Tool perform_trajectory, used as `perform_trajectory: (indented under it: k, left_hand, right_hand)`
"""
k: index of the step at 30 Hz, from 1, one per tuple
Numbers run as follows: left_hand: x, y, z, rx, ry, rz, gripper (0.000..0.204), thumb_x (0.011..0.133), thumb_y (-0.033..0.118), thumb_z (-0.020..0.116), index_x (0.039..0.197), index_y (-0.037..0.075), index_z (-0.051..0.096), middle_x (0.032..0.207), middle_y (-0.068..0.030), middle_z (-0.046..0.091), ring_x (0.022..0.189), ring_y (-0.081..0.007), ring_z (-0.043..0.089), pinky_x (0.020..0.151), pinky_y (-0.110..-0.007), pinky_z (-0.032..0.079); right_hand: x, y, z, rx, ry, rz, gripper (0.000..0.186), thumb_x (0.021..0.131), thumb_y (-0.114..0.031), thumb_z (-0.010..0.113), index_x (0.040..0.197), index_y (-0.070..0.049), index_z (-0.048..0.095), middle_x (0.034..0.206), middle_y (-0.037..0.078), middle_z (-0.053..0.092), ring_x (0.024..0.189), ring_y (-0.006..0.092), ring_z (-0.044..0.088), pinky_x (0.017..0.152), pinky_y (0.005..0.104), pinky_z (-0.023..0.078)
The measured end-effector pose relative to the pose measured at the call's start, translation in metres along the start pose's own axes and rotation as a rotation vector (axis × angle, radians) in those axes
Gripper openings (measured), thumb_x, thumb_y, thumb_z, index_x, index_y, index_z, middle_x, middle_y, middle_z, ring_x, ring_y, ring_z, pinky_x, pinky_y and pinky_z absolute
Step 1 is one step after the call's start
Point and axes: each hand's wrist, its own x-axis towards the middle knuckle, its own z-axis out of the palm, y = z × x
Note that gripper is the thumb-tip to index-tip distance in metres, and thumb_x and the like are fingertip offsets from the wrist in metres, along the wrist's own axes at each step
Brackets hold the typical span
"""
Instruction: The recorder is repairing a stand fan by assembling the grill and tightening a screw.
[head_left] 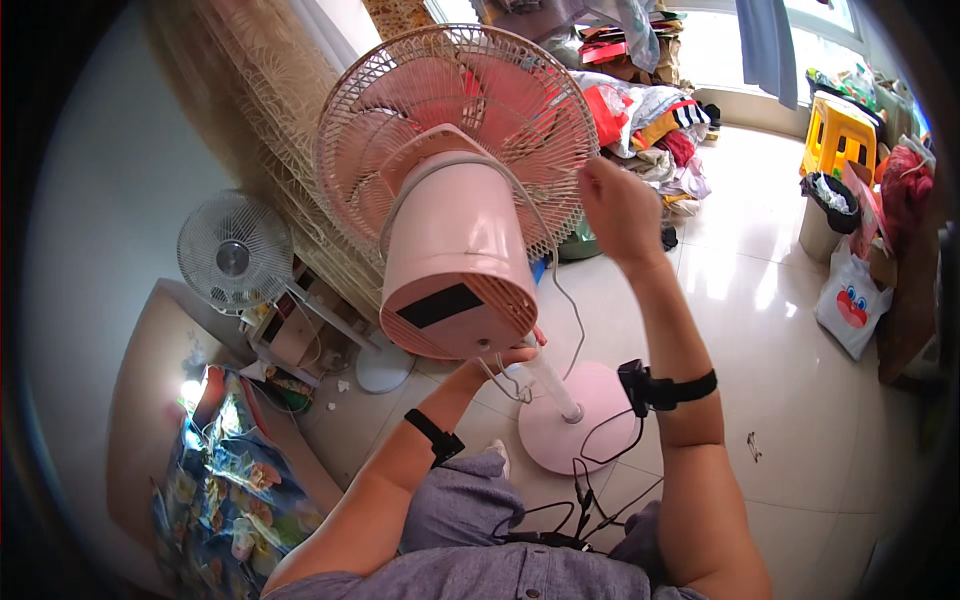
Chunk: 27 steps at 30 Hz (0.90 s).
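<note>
A pink pedestal fan (pixel 462 225) stands before me, its motor housing toward me and its wire grille (pixel 345 130) on the far side. Mostly hidden beneath the housing, my left hand (pixel 518 355) is closed round the top of the fan's pole (pixel 550 385). My right hand (pixel 622 212) is curled at the right rim of the grille, its fingertips hidden behind the fist. A pale cord (pixel 578 320) loops round the housing and hangs beside the pole. The round pink base (pixel 600 405) rests on the tiled floor. Black bands with small devices circle both my forearms.
A second, white fan (pixel 235 255) stands at left by a lace curtain (pixel 240 130) and a bed with a floral cover (pixel 225 490). Clothes (pixel 660 130) are heaped at the back. A yellow stool (pixel 838 135), a bin (pixel 825 225) and a white bag (pixel 850 305) line the right.
</note>
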Motion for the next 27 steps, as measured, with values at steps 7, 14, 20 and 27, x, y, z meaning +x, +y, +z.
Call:
perform_trajectory:
  k: [7, 14, 20, 27]
  left_hand:
    - [-0.003, -0.007, -0.002, -0.021, -0.015, 0.024, 0.029, 0.064, 0.012, 0.075, 0.088, 0.002, 0.062, 0.08, -0.0093, 0.065, 0.082, -0.0218, 0.065, 0.081, -0.035, 0.051]
    - [-0.005, -0.002, 0.002, -0.048, -0.024, 0.041, 0.034, 0.064, 0.007, 0.073, 0.094, 0.002, 0.059, 0.08, -0.0084, 0.063, 0.082, -0.021, 0.063, 0.079, -0.035, 0.051]
    - [-0.002, -0.006, -0.001, -0.037, -0.039, 0.061, 0.038, 0.065, 0.002, 0.071, 0.1, 0.002, 0.056, 0.08, -0.0077, 0.061, 0.082, -0.0203, 0.062, 0.078, -0.035, 0.051]
    - [0.001, 0.004, 0.0, -0.026, -0.036, 0.087, 0.044, 0.066, -0.001, 0.069, 0.106, 0.001, 0.052, 0.08, -0.0076, 0.06, 0.082, -0.0203, 0.061, 0.076, -0.036, 0.052]
  right_hand:
    - [0.016, -0.013, -0.011, 0.156, 0.161, -0.028, 0.01, 0.084, -0.018, 0.061, 0.081, -0.009, 0.061, 0.068, 0.013, 0.062, 0.065, 0.0335, 0.063, 0.057, 0.0431, 0.047]
    - [0.027, 0.027, -0.008, -0.078, 0.226, 0.111, 0.015, 0.087, -0.021, 0.058, 0.08, -0.008, 0.061, 0.069, 0.014, 0.063, 0.065, 0.0349, 0.062, 0.056, 0.0453, 0.047]
    - [0.015, 0.004, 0.001, 0.138, 0.17, -0.111, 0.016, 0.086, -0.02, 0.057, 0.076, -0.007, 0.057, 0.066, 0.014, 0.061, 0.063, 0.035, 0.061, 0.056, 0.0447, 0.047]
    - [0.009, 0.007, -0.002, -0.063, 0.123, -0.11, 0.015, 0.083, -0.016, 0.056, 0.072, -0.007, 0.056, 0.062, 0.014, 0.06, 0.06, 0.0331, 0.062, 0.054, 0.0445, 0.047]
